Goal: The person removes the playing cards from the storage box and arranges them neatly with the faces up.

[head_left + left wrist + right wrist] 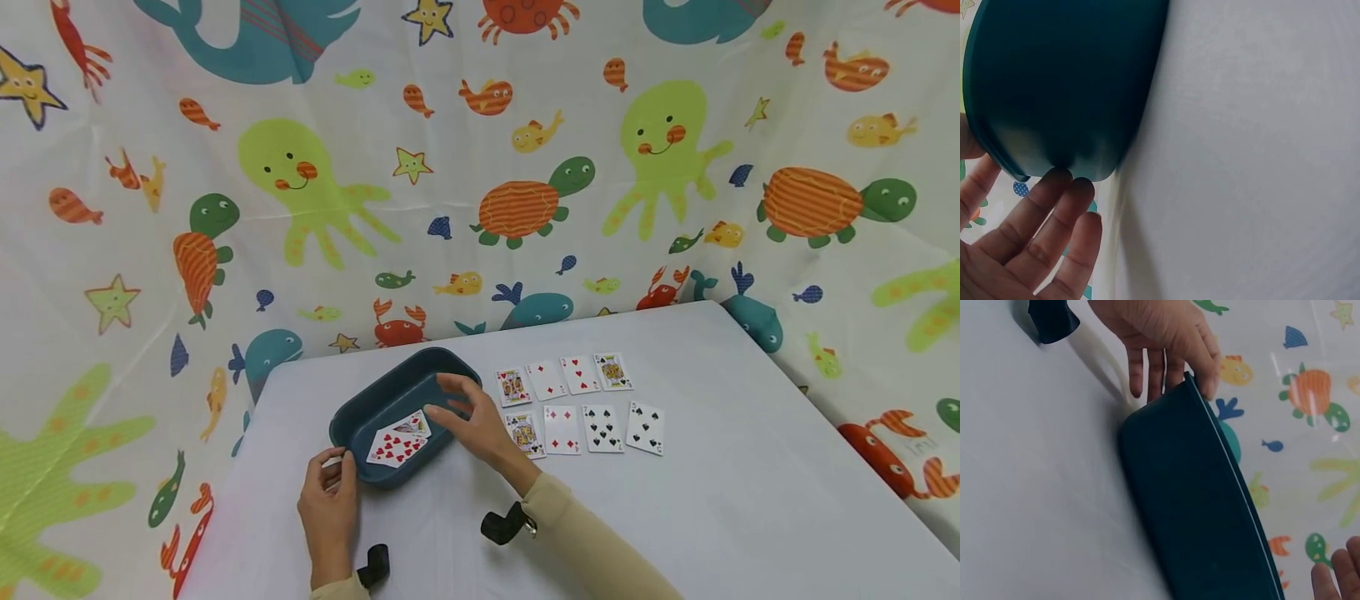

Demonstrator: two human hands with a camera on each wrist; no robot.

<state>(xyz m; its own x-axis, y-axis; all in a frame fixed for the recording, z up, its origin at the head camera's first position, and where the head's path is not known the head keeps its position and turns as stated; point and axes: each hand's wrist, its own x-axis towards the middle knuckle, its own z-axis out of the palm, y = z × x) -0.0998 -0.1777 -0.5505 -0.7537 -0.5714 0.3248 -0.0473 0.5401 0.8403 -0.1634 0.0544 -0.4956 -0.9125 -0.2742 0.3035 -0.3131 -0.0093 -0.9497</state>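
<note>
A dark teal oval tub (360,414) stands on the white table, with a few playing cards (397,448) lying in its near part, one full of red hearts. My left hand (330,500) holds the tub's near left end. Its thumb lies at the rim, and the fingers (1054,194) touch the outer wall in the left wrist view. Over the tub's right side hovers my right hand (476,421), fingers spread and nothing held. In the right wrist view, only its fingertips (1344,572) show at the lower right, apart from the tub.
Right of the tub, two rows of face-up cards lie on the white cloth (735,467). The back row includes a red-heart card (580,375); the front row includes a black-spade card (603,429). A sheet printed with sea animals (517,208) hangs behind the table.
</note>
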